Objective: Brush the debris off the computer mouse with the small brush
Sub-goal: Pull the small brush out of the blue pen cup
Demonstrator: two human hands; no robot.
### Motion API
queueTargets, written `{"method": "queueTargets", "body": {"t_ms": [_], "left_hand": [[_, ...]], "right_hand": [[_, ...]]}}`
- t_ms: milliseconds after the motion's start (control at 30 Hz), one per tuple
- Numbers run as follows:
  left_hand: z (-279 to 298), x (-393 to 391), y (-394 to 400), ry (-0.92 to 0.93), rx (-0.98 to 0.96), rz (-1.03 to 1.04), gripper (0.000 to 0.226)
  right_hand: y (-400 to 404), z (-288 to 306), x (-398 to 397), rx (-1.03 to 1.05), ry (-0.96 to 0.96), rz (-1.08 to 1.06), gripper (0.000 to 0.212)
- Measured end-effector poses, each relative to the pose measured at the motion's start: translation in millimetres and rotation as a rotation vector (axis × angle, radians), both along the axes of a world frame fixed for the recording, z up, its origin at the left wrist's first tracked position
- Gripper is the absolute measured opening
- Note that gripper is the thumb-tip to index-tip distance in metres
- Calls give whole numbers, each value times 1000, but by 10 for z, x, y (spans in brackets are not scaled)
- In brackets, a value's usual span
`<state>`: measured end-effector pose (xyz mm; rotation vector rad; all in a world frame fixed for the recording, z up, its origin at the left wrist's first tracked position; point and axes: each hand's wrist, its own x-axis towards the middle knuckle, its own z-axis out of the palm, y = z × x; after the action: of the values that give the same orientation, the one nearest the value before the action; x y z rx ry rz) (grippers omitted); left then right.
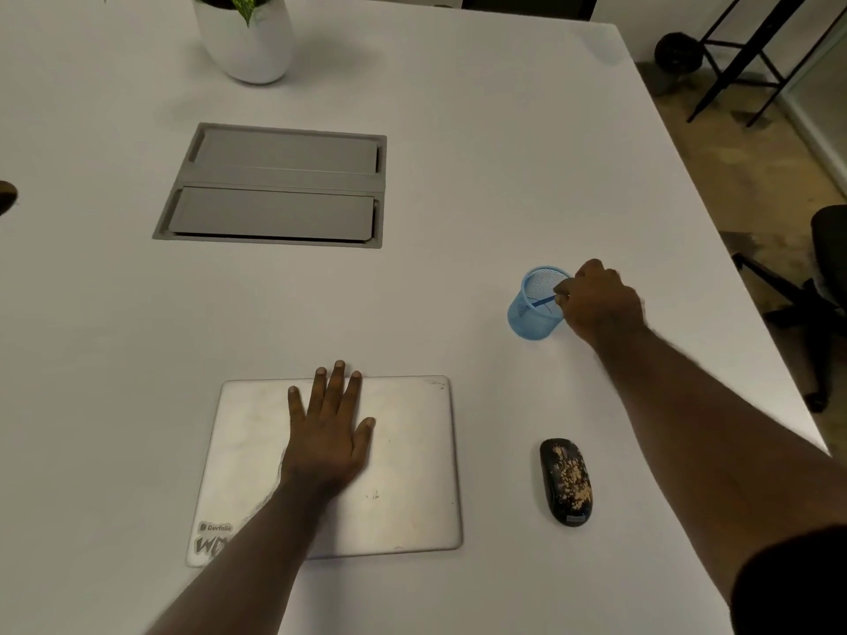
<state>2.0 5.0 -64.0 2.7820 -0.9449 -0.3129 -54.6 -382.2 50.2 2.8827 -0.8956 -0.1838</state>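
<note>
A black computer mouse [566, 481] lies on the white table, its top speckled with tan debris. Beyond it stands a blue mesh cup [534, 307]; a thin blue brush handle [542, 301] leans inside it. My right hand [598, 302] is at the cup's right rim, fingers curled and pinching the top of the brush handle. The brush's bristle end is hidden in the cup. My left hand [331, 428] lies flat, fingers spread, on a closed silver laptop [412, 469] left of the mouse.
A grey recessed cable hatch [275, 185] sits in the table's middle. A white plant pot [247, 39] stands at the far edge. The table's right edge runs close to the cup and mouse, with a black office chair [820, 286] on the floor beyond.
</note>
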Motion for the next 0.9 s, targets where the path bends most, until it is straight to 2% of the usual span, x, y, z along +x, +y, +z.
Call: {"method": "queueTargets", "body": {"t_ms": [233, 367, 500, 567, 700, 800, 900], "left_hand": [[-15, -6, -3, -15, 9, 0, 67], [-7, -13, -2, -17, 1, 3, 67], [-2, -12, -9, -23, 5, 5, 67], [-5, -19, -1, -21, 12, 3, 67], [43, -22, -27, -19, 28, -10, 68], [136, 12, -96, 57, 19, 29, 71], [293, -132, -265, 121, -137, 3, 68]], "right_hand": [[-37, 10, 156, -156, 168, 46, 29], [-77, -11, 232, -84, 176, -26, 26], [-51, 5, 153, -171, 113, 74, 26], [-57, 60, 119, -146, 62, 82, 24], [-96, 238, -131, -128, -175, 69, 20], [-97, 318, -563, 105, -382, -154, 11], [72, 153, -1119, 514, -516, -341, 9]]}}
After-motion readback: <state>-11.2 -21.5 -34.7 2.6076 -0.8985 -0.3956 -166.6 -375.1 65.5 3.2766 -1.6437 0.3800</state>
